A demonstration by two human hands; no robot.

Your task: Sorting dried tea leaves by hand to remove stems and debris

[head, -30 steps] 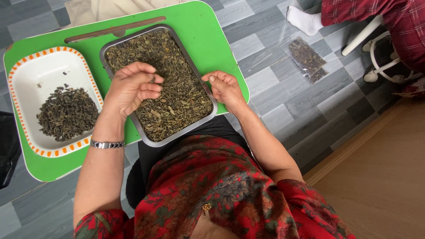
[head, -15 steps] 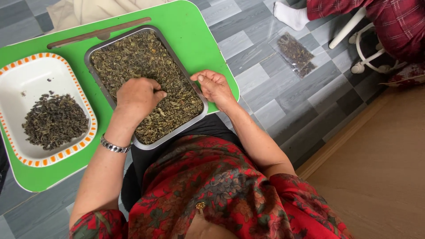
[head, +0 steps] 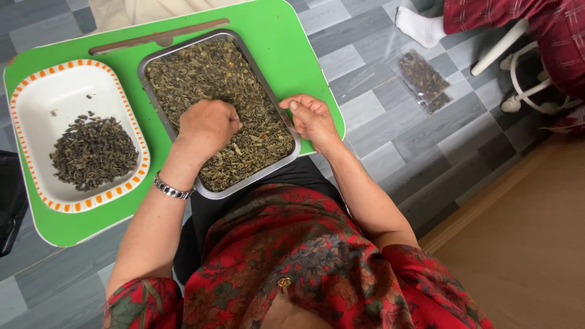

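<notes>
dried leaves, olive green and brownish, curled into small crinkled bits with a few paler flecks, spread thick and uneven across a rectangular metal tray with rounded corners and a dull silver rim. tray set at a slant on a bright green table, near corner jutting past the table edge over a dark lap.

left hand down in the near half of the tray, knuckles up, fingers curled in tight with tips pressed into the leaves; cannot tell whether any leaves are pinched inside the curl. silver bracelet around that wrist.

right hand at the tray's right rim, palm turned up, fingers loosely bent inward, thumb near the metal edge; nothing visible in the cupped palm, contact with the rim not clear.

left of the tray, a white oblong dish with an orange checked border, holding a smaller, darker mound of leaves gathered toward its near end, a few stray bits on the bare white. long brown stick along the table behind the tray. clear bag of dark leaves flat on the grey tiled floor, well apart to the right, near a white-socked foot of another person.
</notes>
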